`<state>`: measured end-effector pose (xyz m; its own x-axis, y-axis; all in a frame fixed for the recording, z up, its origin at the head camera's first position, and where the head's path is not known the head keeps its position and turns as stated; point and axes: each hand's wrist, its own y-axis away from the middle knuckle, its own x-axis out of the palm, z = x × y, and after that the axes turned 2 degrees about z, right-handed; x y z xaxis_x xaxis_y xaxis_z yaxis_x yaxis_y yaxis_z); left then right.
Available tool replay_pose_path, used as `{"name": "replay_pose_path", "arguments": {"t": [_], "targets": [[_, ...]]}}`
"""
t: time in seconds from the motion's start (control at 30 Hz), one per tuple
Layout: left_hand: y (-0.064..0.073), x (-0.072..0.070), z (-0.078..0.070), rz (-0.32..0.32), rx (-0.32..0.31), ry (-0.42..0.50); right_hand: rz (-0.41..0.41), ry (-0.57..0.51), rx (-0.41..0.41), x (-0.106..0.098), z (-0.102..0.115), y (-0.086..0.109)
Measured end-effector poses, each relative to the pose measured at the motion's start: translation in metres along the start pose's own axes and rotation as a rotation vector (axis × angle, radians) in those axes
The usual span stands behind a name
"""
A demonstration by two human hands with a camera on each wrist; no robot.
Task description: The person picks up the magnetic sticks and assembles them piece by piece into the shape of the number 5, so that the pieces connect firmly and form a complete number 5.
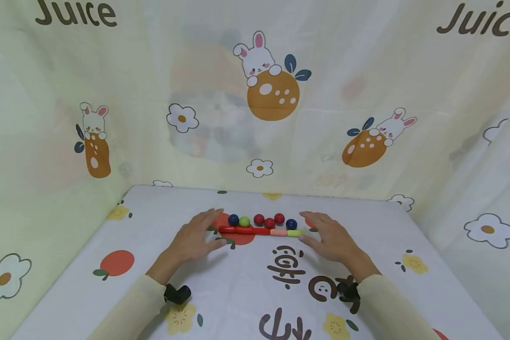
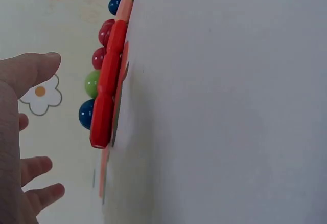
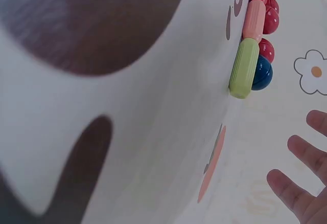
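A straight row of long ridged bead-like pieces lies end to end on the table: three red pieces (image 2: 108,73), a pink piece (image 1: 279,233) and a light green piece (image 3: 244,69). Right behind the row sit shiny balls: a blue ball (image 1: 233,220), a green ball (image 1: 244,221), three red balls (image 1: 259,219) and another blue ball (image 1: 291,224). My left hand (image 1: 194,237) is by the row's red end, its fingers spread and nothing held. At the light green end, my right hand (image 1: 330,238) likewise has its fingers extended and holds nothing.
A white printed cloth (image 1: 246,288) covers the table. Curtains with rabbit and fruit prints (image 1: 208,75) hang close around the back and sides. Each wrist carries a black strapped device (image 1: 177,293).
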<state>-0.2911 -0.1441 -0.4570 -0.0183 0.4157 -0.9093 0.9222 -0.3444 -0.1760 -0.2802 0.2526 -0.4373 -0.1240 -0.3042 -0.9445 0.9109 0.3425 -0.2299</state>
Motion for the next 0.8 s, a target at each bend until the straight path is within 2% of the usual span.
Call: {"name": "replay_pose_path", "arguments": {"t": [0.2, 0.33, 0.63, 0.8], "targets": [[-0.006, 0.01, 0.005, 0.011, -0.026, 0.055, 0.0, -0.007, 0.002, 0.006, -0.003, -0.009], [-0.009, 0.011, 0.005, 0.025, -0.044, 0.067, 0.014, -0.023, 0.002, 0.006, -0.003, -0.013], [-0.02, 0.016, -0.005, 0.03, -0.071, 0.195, 0.067, -0.056, 0.065, 0.008, 0.0, -0.023], [-0.025, 0.02, -0.008, 0.036, -0.094, 0.219, 0.087, -0.09, 0.094, 0.012, 0.002, -0.031]]}}
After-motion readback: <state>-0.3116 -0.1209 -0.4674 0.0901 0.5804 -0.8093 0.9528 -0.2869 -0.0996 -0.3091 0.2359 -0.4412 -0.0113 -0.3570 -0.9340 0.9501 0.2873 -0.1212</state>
